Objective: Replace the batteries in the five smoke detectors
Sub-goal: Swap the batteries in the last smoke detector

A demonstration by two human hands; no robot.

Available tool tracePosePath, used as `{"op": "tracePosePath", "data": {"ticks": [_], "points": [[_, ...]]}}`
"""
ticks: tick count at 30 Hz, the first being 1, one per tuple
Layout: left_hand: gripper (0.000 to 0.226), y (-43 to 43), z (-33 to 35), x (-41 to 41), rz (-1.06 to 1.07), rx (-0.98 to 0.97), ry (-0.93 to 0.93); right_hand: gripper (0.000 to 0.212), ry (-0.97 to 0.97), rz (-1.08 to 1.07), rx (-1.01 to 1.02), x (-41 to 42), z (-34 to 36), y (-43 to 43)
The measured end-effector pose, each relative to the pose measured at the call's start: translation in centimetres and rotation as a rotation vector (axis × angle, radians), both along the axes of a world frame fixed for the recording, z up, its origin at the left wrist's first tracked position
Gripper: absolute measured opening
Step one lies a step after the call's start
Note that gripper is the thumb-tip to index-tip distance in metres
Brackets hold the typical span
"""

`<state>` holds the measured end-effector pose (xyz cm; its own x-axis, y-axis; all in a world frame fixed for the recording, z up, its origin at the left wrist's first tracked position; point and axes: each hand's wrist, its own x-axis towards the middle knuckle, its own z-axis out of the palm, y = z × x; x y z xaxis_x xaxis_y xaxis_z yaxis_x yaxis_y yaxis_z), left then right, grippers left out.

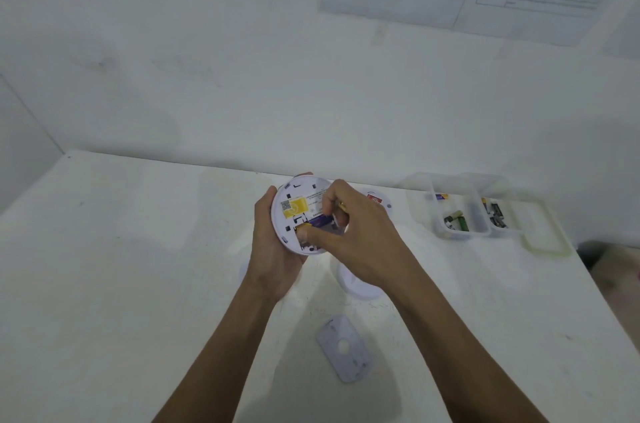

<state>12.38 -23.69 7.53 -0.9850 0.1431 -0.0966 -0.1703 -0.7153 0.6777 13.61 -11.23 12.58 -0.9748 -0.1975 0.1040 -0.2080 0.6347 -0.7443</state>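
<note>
Here, round white detector [298,211], yellow-labelled back, purple battery [320,221] inside.

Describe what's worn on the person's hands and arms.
Left hand and right hand are ungloved; both forearms are bare to the frame edge, with no sleeve or watch showing. A small gold glint at a right-hand finger may be a ring; too blurred to tell.
</note>
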Motion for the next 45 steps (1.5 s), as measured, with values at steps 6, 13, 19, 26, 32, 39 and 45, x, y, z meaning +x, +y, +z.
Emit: {"op": "tracePosePath", "data": {"ticks": [6, 13, 19, 26, 32, 39, 45], "points": [[0.069, -0.3, -0.5, -0.4, -0.03, 0.046, -0.016, 0.017, 0.033, -0.007, -0.06, 0.7, -0.2, 0.1], [0.065, -0.5, -1.5, -1.0, -0.008, 0.077, -0.033, 0.028, 0.13, 0.001, -0.169, 1.6, -0.2, 0.3], [0.069, -0.4, -1.3, -1.0, -0.01, 0.063, -0.04, 0.023, 0.285, -0.117, -0.266, 2.1, -1.3, -0.2], [0.064, -0.6, -1.4, -1.1, 0.018, 0.054, -0.036, 0.015, 0.333, -0.236, -0.333, 2.5, -2.1, -0.6], [0.076, -0.2, -0.5, -0.6, 0.042, 0.057, -0.016, 0.02, 0.373, -0.338, -0.263, 2.6, -3.2, -0.8], [0.076, 0.0, -0.3, -0.1, 0.071, 0.068, -0.011, 0.014, 0.404, -0.354, -0.267, 3.1, -3.8, -1.3], [0.07, 0.0, -0.4, 0.3, 0.08, 0.077, -0.018, 0.027, 0.479, -0.376, -0.213, 3.4, -4.2, -2.2]]}}
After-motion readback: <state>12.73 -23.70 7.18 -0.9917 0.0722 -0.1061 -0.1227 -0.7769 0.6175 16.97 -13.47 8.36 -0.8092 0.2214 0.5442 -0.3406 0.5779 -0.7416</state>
